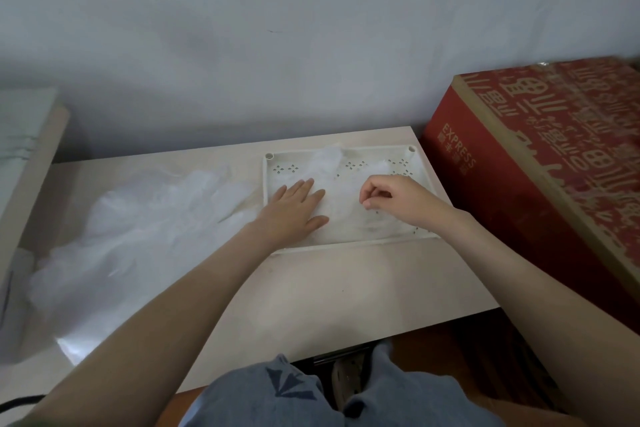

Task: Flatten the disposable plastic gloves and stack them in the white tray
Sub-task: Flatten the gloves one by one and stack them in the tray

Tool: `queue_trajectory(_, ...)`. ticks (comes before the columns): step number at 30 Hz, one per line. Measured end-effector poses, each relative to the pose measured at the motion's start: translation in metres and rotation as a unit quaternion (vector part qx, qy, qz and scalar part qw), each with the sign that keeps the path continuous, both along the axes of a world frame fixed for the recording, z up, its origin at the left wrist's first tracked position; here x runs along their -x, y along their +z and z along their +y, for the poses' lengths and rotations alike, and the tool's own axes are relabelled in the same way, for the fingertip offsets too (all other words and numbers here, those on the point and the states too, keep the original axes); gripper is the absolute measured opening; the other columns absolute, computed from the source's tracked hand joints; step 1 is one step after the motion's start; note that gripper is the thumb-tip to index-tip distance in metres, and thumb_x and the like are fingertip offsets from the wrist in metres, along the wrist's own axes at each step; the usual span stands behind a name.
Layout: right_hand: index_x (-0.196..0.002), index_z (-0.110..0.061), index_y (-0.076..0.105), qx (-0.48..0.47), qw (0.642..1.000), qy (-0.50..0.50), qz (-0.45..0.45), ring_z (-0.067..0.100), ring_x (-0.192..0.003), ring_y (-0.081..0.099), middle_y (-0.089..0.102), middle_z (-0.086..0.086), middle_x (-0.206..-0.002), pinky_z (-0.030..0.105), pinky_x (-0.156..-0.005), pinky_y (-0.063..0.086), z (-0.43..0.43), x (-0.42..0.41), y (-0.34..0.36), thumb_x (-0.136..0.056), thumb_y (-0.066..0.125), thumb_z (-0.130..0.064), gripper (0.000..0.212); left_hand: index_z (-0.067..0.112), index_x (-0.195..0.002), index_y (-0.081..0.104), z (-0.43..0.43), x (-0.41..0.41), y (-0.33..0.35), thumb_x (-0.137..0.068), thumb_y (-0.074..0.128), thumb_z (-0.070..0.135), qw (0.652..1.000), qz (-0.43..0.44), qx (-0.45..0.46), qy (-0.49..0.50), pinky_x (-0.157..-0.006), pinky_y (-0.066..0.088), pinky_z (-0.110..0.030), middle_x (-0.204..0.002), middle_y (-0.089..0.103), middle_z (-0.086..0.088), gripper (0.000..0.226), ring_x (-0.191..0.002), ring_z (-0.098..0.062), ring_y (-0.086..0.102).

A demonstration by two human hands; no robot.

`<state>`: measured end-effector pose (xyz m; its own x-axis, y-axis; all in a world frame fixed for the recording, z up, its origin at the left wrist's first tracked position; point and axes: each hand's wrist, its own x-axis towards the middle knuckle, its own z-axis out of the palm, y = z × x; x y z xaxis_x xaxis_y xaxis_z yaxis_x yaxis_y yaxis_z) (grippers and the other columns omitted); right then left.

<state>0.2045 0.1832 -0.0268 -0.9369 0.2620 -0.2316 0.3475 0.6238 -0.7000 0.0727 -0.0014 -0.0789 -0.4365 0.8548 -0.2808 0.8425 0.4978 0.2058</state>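
Sitting at the near edge of the pale table [346,288], the person shows knees in blue jeans [277,392], and a loose heap of clear plastic gloves [138,236] sprawls over the table's left side. Farther back on the right lies the white tray [346,245], where the left hand [294,206] presses flat, fingers straight, on a glove [343,211] spread inside it, while the right hand [391,199] pinches that glove's film with curled fingertips. A red box [536,166] stands just right of the table, against the grey wall [311,45].
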Motion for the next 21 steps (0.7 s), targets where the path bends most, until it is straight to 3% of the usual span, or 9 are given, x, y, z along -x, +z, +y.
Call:
queue_trajectory(3,-0.083,-0.019,0.064,-0.021,0.999,0.015,0.031,0.000,-0.076,0.056,0.067,-0.002,-0.089,0.013,-0.071,0.043,0.003,-0.002,0.001,-0.087,0.061,-0.002,0.017,0.023,-0.152,0.012,0.000,0.001,0.001,-0.102,0.022,0.048,1.000,-0.021,0.012,0.005,-0.119,0.001,-0.038,-0.161,0.000,-0.007,0.058,-0.148,-0.018,-0.001)
queue_trajectory(6,-0.086,-0.021,0.064,-0.053,0.997,0.039,0.040,-0.010,-0.082,0.051,0.061,-0.010,-0.090,0.007,-0.075,0.038,0.005,-0.005,0.002,-0.089,0.058,0.001,0.022,0.026,-0.153,0.010,0.000,0.001,0.002,-0.102,0.018,0.048,0.999,-0.034,0.022,0.009,-0.119,0.001,-0.039,-0.161,-0.002,-0.006,0.056,-0.148,-0.018,-0.003)
queue_trajectory(10,-0.095,-0.022,0.065,-0.107,0.990,0.095,-0.001,-0.002,-0.090,0.046,0.060,-0.005,-0.090,0.017,-0.083,0.037,0.008,-0.011,-0.003,-0.091,0.055,0.000,0.026,0.026,-0.153,0.007,0.001,-0.001,0.000,-0.102,0.019,0.048,0.999,-0.025,0.036,0.008,-0.119,-0.001,-0.039,-0.161,-0.006,-0.007,0.057,-0.148,-0.020,-0.006)
queue_trajectory(14,-0.115,-0.018,0.066,-0.237,0.951,0.180,-0.086,0.017,-0.097,0.045,0.056,-0.006,-0.088,0.033,-0.090,0.039,0.011,-0.014,-0.004,-0.095,0.046,0.000,0.034,0.025,-0.153,0.006,0.002,-0.003,0.000,-0.099,0.029,0.051,0.999,0.008,0.042,0.008,-0.119,0.005,-0.039,-0.161,-0.005,-0.008,0.063,-0.147,-0.022,-0.001)
queue_trajectory(19,-0.109,-0.026,0.070,-0.320,0.902,0.226,-0.184,0.017,-0.103,0.042,0.058,-0.003,-0.103,0.027,-0.087,0.031,0.010,-0.016,0.005,-0.097,0.040,-0.013,0.035,0.023,-0.151,0.013,0.009,-0.007,0.002,-0.094,0.035,0.057,0.998,0.053,0.029,0.013,-0.115,0.016,-0.041,-0.160,0.001,-0.008,0.070,-0.144,-0.027,0.010)
queue_trajectory(21,-0.096,-0.015,0.071,-0.328,0.907,0.194,-0.177,0.019,-0.101,0.043,0.059,-0.001,-0.101,0.029,-0.085,0.032,0.010,-0.013,0.005,-0.094,0.041,-0.018,0.031,0.022,-0.151,0.013,0.011,-0.008,0.001,-0.093,0.037,0.057,0.998,0.059,0.027,0.005,-0.115,0.015,-0.042,-0.160,0.001,-0.009,0.072,-0.144,-0.028,0.010)
